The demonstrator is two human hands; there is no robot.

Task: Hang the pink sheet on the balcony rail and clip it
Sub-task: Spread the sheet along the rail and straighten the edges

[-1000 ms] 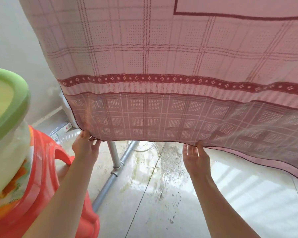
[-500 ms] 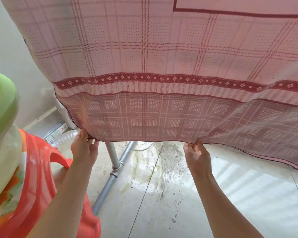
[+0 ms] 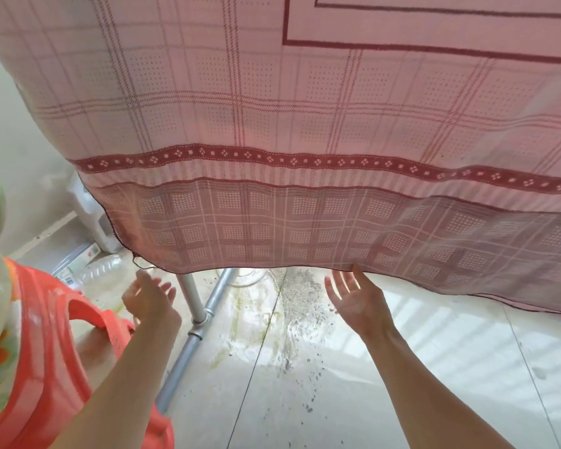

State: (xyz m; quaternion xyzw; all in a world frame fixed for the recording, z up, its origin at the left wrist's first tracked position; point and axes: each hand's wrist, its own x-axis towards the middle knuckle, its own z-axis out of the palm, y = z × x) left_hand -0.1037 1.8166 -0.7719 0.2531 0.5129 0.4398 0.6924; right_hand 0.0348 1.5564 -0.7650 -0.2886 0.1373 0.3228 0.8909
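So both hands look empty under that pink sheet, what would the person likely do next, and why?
Probably reach for clips. The pink sheet already hangs on its own, its bottom hem loose above the floor, and the left hand and right hand are open below it. No clip shows on the sheet in this view.

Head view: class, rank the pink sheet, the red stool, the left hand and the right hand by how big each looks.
1. pink sheet, largest by far.
2. red stool, partly cut off and near the camera, so unsure.
3. left hand and right hand look alike; unranked.

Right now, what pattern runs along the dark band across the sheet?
Small white diamond motifs on a dark red band across the pink sheet; head view.
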